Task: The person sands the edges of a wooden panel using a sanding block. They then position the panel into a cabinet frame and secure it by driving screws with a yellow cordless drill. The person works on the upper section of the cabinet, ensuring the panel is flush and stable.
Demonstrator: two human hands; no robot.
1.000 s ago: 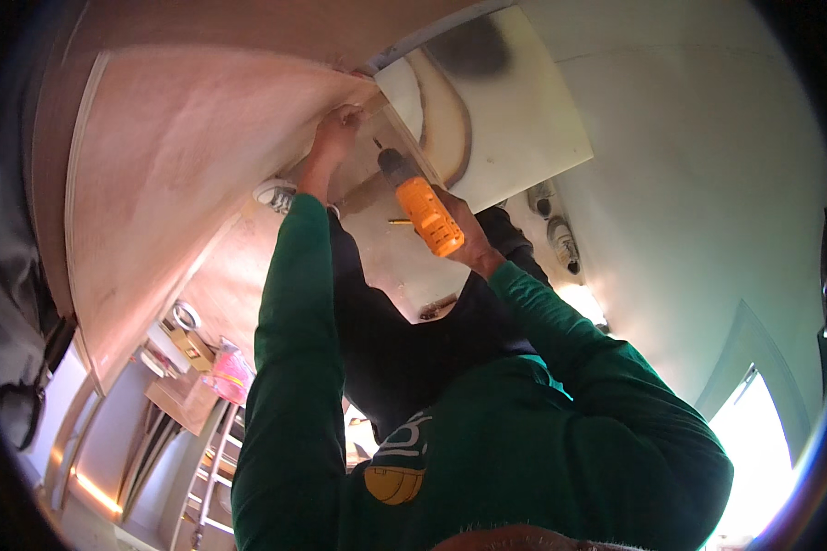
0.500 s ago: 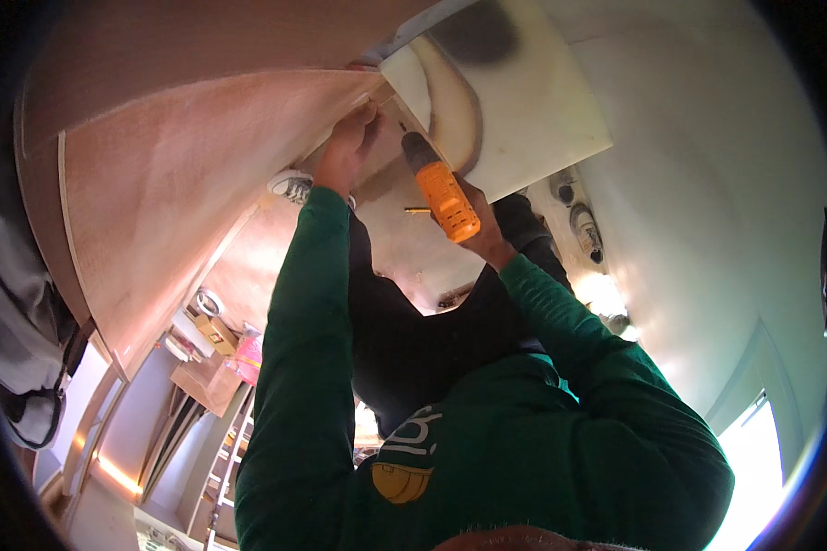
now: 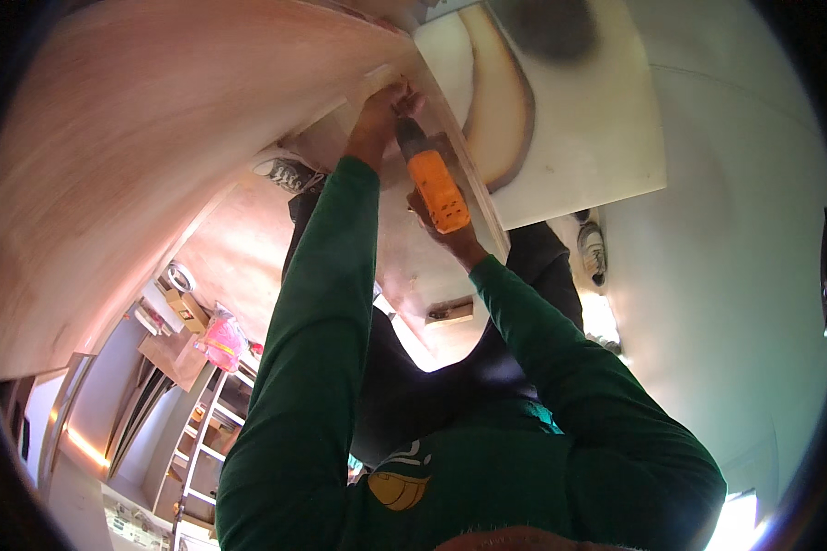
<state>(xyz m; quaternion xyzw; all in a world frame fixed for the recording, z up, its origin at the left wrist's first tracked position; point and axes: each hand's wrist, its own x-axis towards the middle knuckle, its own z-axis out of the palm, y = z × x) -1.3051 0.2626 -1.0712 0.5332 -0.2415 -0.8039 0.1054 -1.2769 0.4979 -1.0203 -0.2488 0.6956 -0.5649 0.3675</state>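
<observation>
Drill point(image 3: 439, 193), orange and black: gripped in right hand point(image 3: 452, 241), left of pale panel point(image 3: 593, 119), with nose point(image 3: 412, 137) beside curled left hand point(image 3: 391, 105) (cannot tell whether holding anything). Probably weighty, rigid, hard-shelled; best taken by the hidden handle, clear of the nose.

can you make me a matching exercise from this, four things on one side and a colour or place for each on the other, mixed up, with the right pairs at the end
Things:
1. drill
2. left hand
3. sleeves
4. bag-like bundle

Colours and places:
A. pink, toward the picture's lower left
B. close to the drill's front end
C. orange body, held in the right hand
D. green

Right pairs: 1-C, 2-B, 3-D, 4-A
</observation>
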